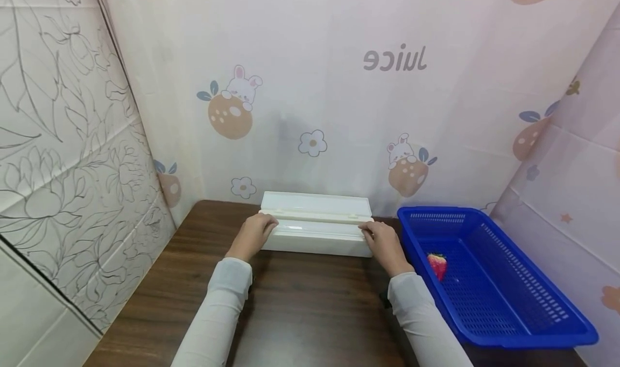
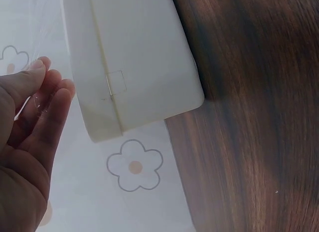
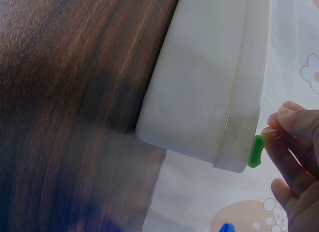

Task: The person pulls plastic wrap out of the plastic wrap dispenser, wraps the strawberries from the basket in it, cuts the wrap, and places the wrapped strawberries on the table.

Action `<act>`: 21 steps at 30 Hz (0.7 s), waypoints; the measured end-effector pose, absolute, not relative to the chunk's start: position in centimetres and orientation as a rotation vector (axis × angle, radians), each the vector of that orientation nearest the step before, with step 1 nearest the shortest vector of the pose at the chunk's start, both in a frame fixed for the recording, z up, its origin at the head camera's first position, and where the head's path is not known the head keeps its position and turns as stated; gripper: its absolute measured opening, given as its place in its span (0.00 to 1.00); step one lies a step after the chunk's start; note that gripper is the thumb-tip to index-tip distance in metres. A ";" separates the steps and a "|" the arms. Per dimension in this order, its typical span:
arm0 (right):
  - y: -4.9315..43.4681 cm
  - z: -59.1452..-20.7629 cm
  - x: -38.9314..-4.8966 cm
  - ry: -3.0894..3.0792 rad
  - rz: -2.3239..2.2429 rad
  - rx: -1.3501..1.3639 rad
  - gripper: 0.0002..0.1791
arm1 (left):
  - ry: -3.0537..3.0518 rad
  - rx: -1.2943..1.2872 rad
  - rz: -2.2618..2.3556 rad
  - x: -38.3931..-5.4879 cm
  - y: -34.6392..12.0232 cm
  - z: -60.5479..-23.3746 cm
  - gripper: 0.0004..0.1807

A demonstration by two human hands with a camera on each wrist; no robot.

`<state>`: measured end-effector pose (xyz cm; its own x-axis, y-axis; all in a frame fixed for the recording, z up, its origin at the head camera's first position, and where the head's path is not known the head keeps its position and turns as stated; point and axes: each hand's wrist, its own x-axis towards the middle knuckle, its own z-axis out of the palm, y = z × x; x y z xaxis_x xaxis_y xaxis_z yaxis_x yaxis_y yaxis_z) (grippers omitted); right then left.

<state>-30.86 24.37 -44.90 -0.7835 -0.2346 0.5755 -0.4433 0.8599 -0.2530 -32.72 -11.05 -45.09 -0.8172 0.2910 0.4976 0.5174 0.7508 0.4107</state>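
From where I stand, the left hand point(image 1: 252, 237) and right hand point(image 1: 385, 243) are nearest the worker, each with thumb and fingers clamped on clear film point(image 2: 39, 32) at a white box point(image 1: 315, 245). Judged by eye, the film is light, limp, clingy and easily torn; grip it at both corners, tension even. To the right on the surface point(image 1: 315, 308), a blue basket point(image 1: 528, 340) contains one strawberry point(image 1: 437, 266) by its left wall. A green slider point(image 3: 256, 151) marks the box's right end. Farthest, the raised lid point(image 1: 315, 203) stands before a printed curtain point(image 1: 319, 87).
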 end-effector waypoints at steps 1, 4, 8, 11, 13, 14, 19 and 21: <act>24.4 -44.9 -30.9 -2.474 0.515 0.503 0.08 | -2.541 -0.619 -0.766 -32.7 -11.0 -45.1 0.05; 24.5 -44.9 -30.9 -2.444 0.521 0.513 0.08 | -2.531 -0.611 -0.778 -32.7 -11.0 -45.0 0.06; 24.5 -44.8 -30.8 -2.402 0.549 0.489 0.07 | -2.498 -0.598 -0.822 -32.6 -11.1 -44.9 0.05; 24.4 -44.7 -30.6 -2.379 0.573 0.456 0.07 | -2.488 -0.584 -0.856 -32.5 -11.1 -44.8 0.05; 24.4 -44.6 -30.5 -2.370 0.581 0.435 0.07 | -2.491 -0.566 -0.876 -32.5 -11.1 -44.7 0.06; 24.4 -44.5 -30.5 -2.370 0.579 0.431 0.07 | -2.494 -0.557 -0.885 -32.4 -11.1 -44.7 0.06; 24.2 -44.1 -30.4 -2.362 0.575 0.415 0.06 | -2.506 -0.532 -0.916 -32.5 -11.3 -44.2 0.06; 24.1 -44.0 -30.5 -2.361 0.573 0.413 0.06 | -2.503 -0.531 -0.926 -32.5 -11.4 -44.0 0.06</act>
